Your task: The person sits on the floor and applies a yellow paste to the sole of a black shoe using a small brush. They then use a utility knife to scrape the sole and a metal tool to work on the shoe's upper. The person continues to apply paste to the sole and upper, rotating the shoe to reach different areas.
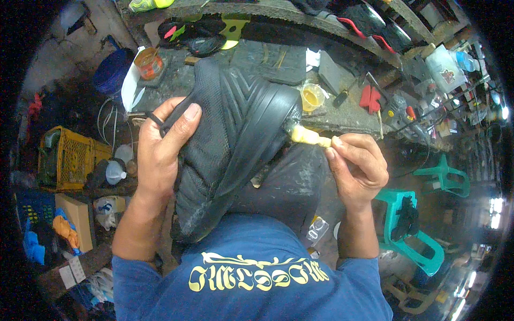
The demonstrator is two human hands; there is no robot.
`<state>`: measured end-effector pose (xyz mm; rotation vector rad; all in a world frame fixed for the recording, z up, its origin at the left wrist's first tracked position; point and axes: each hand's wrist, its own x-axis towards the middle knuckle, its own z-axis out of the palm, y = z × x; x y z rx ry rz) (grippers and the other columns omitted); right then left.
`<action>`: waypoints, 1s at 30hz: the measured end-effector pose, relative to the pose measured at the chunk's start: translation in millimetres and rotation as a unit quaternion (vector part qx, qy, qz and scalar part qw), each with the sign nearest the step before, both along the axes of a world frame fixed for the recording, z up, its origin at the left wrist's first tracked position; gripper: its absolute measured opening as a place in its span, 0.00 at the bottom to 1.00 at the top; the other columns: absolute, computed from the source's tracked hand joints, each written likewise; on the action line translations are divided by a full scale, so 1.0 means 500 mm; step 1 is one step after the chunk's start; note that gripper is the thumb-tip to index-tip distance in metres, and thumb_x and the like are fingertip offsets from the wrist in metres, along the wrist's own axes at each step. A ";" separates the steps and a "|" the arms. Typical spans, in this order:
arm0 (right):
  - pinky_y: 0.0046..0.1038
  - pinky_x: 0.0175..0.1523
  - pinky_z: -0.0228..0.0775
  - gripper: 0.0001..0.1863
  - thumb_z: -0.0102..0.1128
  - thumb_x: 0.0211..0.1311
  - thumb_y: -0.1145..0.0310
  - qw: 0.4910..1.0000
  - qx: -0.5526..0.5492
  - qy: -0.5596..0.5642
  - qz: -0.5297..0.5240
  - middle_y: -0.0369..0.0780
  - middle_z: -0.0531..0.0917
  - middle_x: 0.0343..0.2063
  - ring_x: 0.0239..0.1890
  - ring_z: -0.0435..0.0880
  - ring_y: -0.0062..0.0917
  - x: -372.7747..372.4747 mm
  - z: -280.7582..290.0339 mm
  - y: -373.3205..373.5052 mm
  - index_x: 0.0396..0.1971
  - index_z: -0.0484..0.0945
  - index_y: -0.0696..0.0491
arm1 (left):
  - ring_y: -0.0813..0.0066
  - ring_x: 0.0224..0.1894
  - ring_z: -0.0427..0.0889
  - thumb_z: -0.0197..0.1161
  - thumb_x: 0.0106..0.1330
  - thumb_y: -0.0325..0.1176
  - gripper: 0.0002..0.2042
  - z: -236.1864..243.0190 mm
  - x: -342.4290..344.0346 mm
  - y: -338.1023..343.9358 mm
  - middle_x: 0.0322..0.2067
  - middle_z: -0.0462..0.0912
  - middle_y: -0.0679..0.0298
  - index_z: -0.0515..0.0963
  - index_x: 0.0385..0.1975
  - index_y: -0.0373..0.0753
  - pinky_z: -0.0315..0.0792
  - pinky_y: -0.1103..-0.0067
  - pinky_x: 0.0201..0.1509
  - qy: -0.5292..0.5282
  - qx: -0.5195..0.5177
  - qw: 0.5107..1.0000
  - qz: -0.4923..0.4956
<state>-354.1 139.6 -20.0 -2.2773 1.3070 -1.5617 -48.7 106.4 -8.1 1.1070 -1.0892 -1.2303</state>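
Note:
A black shoe (227,115) with a mesh upper and a thick ribbed sole is held up on its side before my chest. My left hand (163,147) grips its upper at the left, thumb on the outside and fingers partly hidden behind it. A black loop shows by those fingers. Between the thumb and fingers of my right hand (360,166) is a short, cream-yellow brush (311,137), apparently caked with glue. Its thick end touches the sole's edge at the right, where a whitish, shiny smear shows. The brush's bristles cannot be made out.
Behind the shoe, a dark workbench (179,69) holds a jar of orange-brown stuff (149,64) and a clear cup of yellow liquid (312,97). Green plastic chairs (396,214) stand at right. At left are a yellow crate (67,155) and a cardboard box (75,219).

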 end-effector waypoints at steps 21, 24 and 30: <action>0.30 0.37 0.76 0.14 0.79 0.46 0.79 0.999 -0.012 0.048 -0.008 0.40 0.89 0.34 0.33 0.87 0.32 0.009 -0.010 0.005 0.35 0.88 0.51 | 0.84 0.42 0.82 0.66 0.71 0.38 0.13 0.019 -0.013 -0.018 0.41 0.86 0.69 0.83 0.46 0.34 0.73 0.84 0.50 -0.002 0.058 0.998 0.000; 0.30 0.36 0.76 0.15 0.79 0.46 0.79 0.999 -0.008 0.052 -0.004 0.40 0.88 0.34 0.33 0.86 0.32 0.008 -0.014 0.006 0.36 0.88 0.51 | 0.84 0.43 0.82 0.66 0.71 0.39 0.13 0.016 -0.014 -0.022 0.41 0.87 0.68 0.83 0.46 0.34 0.73 0.84 0.51 0.007 0.068 0.998 -0.007; 0.29 0.34 0.73 0.16 0.80 0.46 0.77 0.997 -0.023 0.076 0.006 0.39 0.88 0.34 0.31 0.85 0.30 0.014 -0.024 0.004 0.37 0.89 0.49 | 0.83 0.43 0.83 0.66 0.72 0.39 0.14 0.004 -0.015 -0.028 0.42 0.87 0.67 0.83 0.47 0.34 0.74 0.83 0.52 0.018 0.080 0.997 -0.012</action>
